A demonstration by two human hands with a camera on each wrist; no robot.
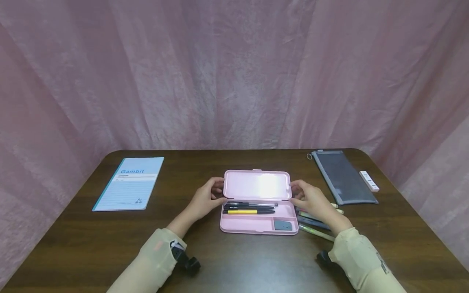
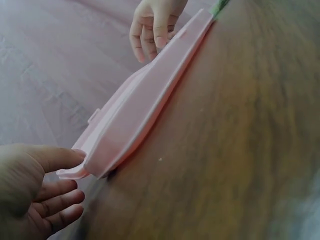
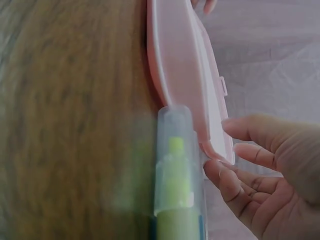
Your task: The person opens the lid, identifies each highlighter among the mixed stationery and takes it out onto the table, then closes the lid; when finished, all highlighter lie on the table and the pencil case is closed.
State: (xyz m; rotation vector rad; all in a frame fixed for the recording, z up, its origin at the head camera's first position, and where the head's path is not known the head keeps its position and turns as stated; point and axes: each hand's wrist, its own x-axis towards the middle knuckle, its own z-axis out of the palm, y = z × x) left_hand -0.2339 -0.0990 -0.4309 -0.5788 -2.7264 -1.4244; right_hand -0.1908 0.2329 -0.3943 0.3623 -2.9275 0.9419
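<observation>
A pink pencil case [image 1: 246,223] lies on the table with its lid [image 1: 242,185] folded back. Several black pens [image 1: 249,206], one with a yellow barrel, are in the long upper compartment, and a grey-blue eraser [image 1: 283,225] sits in the small lower right one. My left hand [image 1: 206,198] is at the case's left side, thumb touching near the hinge, its other fingers spread by the lid's edge. At the lid's right edge, my right hand [image 1: 311,200] touches with loosely bent fingertips. Neither hand's fingers wrap round the case in the wrist views.
Several highlighters and pens [image 1: 316,232] lie right of the case, partly under the right wrist; one highlighter [image 3: 175,185] looms close in the right wrist view. A grey zip pouch [image 1: 344,179] and a small white box [image 1: 369,181] are at the far right. A light-blue notebook [image 1: 130,185] lies left.
</observation>
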